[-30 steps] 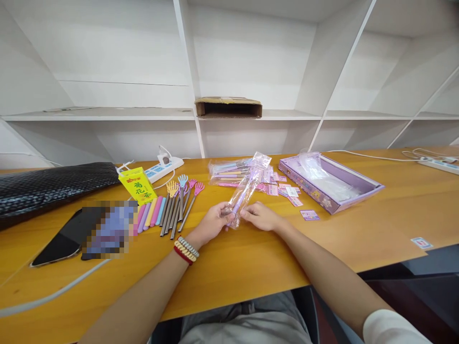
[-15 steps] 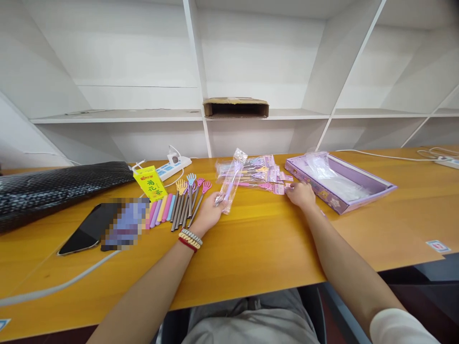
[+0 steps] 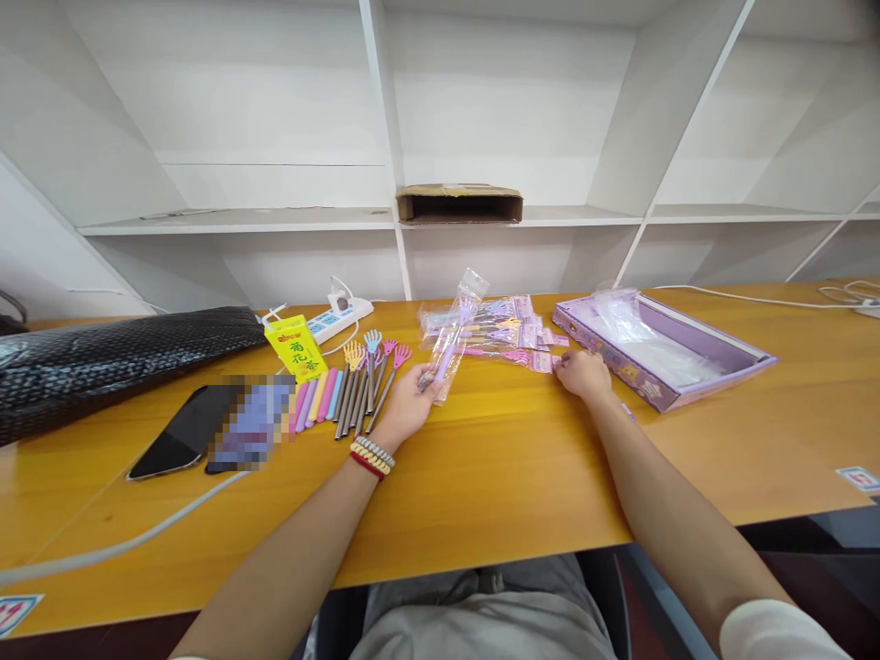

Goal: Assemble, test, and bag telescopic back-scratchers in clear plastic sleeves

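My left hand is closed on the lower end of a clear plastic bag with a purple back scratcher inside, tilted up and away from me. Behind it lies a pile of bagged back scratchers with pink and purple cards. At the card end of that pile, my right hand has its fingers pressed together; what they pinch is hidden. Left of my left hand, loose back scratchers with dark metal stems and coloured claw heads lie side by side. Several coloured handle tubes sit beside them.
A purple open box holding clear bags stands at the right. On the left are a yellow drink carton, a power strip, a phone and a black wrapped bundle. Shelves with a cardboard box rise behind.
The view has shifted slightly. My left hand still holds the bagged back scratcher, whose top has tipped a little to the right. My right hand stays by the cards.
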{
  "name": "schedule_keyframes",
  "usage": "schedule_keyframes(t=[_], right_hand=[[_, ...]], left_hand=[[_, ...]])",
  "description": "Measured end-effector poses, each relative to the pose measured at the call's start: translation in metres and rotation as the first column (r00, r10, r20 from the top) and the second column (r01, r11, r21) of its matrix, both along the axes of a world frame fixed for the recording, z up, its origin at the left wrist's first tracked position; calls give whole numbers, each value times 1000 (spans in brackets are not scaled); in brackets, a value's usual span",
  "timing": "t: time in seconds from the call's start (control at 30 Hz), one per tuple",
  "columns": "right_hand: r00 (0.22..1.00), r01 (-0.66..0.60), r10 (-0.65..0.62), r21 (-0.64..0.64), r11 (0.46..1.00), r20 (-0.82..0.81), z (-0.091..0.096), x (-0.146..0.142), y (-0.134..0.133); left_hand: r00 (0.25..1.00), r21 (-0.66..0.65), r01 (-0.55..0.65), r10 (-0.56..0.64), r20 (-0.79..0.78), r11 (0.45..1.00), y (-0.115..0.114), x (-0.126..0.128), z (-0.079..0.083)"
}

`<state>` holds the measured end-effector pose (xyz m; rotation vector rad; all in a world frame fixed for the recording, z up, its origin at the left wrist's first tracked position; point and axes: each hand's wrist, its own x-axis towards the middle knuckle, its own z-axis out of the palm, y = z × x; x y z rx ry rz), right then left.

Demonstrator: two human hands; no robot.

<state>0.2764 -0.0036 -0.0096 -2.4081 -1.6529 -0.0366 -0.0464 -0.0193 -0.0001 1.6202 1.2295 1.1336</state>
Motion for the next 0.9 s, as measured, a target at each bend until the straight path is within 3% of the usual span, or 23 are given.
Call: schedule_keyframes(t=[0.17,0.47,0.6,0.73,0.83,0.9], right_hand=[[1000,-3,3,-39,999,2,-1,-1,1],[998,59,-58,34,998,-20,2,0,1],[996,89,-85,186,978,-28,4,2,-1],[986,82,-10,432,898,-167,6,3,-1],[889,110,170,558,822,-425,6,-1,1],[727,152,300,570,808,-618,5,-6,3]], left_hand=[[999,18,45,-45,18,999,0,0,0],[998,39,57,-57,-5,998,-1,-1,3],[997,44,73,-73,-14,996,0,-1,2],[993,31,114,-114,-22,993,-1,-2,3],[992,16,125,-124,-24,992,-2,-1,4],[992,11,122,-121,-30,993,-3,-1,5]])
